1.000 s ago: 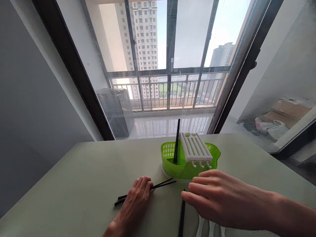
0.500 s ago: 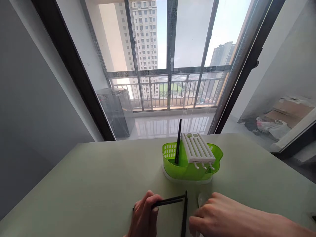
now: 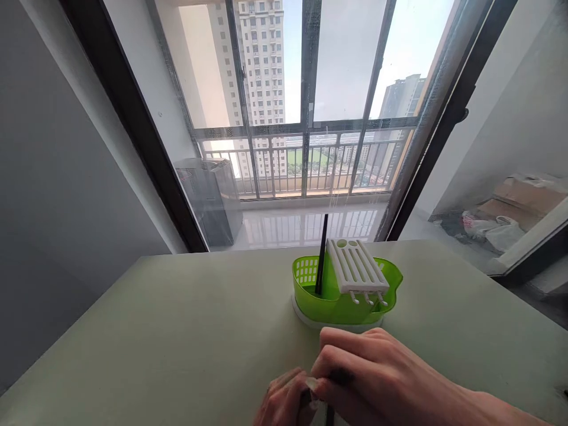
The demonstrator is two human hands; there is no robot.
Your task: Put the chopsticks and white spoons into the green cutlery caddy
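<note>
My left hand (image 3: 284, 401) is low at the bottom edge, its fingers curled around dark chopsticks (image 3: 305, 397), of which only a short piece shows. Close against it, my right hand (image 3: 370, 373) reaches in from the right with fingers bent and closed. A small pale, see-through piece (image 3: 312, 383) shows where the fingertips of both hands meet; its kind cannot be made out. Below the right fingers, part of a black chopstick (image 3: 329, 415) is visible. Just beyond the hands stands a green utensil basket (image 3: 339, 310) with a black chopstick pair (image 3: 322, 254) leaning upright in it.
The basket has a white slotted rack (image 3: 358, 266) with small hooks and a white base. All this rests on a pale table (image 3: 186, 331). Past its far edge are a glass sliding door and a balcony with a grey cabinet (image 3: 210, 201). Cardboard and bags (image 3: 510, 222) lie at right.
My left hand has moved right and down with the chopsticks, and my right hand has moved left to meet it. The clear spoon beside the right hand is no longer plainly visible.
</note>
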